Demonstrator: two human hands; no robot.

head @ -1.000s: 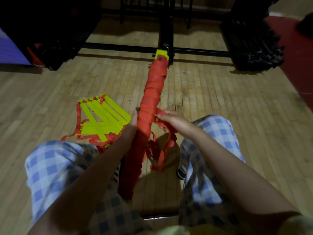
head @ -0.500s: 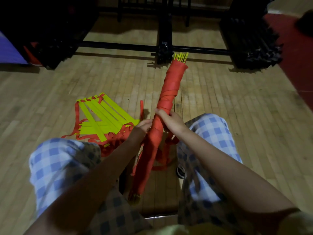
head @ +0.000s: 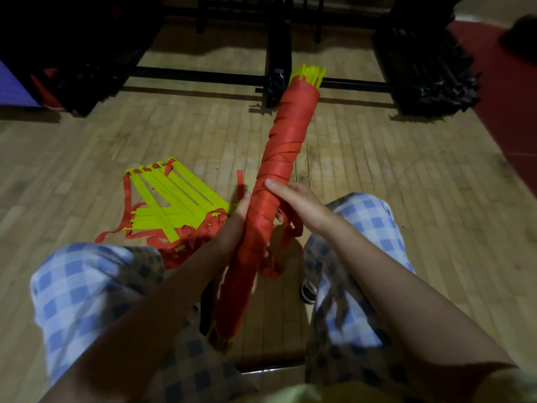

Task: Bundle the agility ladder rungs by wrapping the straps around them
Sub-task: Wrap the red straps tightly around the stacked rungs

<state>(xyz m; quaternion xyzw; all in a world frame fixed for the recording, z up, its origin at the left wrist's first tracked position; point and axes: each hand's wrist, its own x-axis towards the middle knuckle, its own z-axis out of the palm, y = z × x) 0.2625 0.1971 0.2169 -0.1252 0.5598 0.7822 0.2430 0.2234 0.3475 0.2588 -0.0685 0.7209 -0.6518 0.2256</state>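
1. Grip first: my left hand (head: 236,216) is clasped around the left side of the bundle (head: 273,199), thumb up along it. My right hand (head: 296,202) lies over the right side with a finger stretched across the wraps. Whether it's also pinching a strap underneath, I can't tell; its lower fingers are hidden.

2. The bundle sits between my knees, held off the floor. Its long axis runs from the near end by my lap up and away to the right, with yellow rung tips (head: 308,74) poking out the far end. Both hands sit at about mid-length on opposite sides, neither clearly nearer.

3. The loose straps (head: 279,251) hang just below and right of the grip, closest to the right hand, so I'd guess that hand takes the next turn around.

4. A second ladder (head: 168,205) lies on the floor to the left, unwrapped.

5. Compared with half a second ago, the bundle looks lifted a little, and my left hand has moved up from below the wraps onto the bundle's side.
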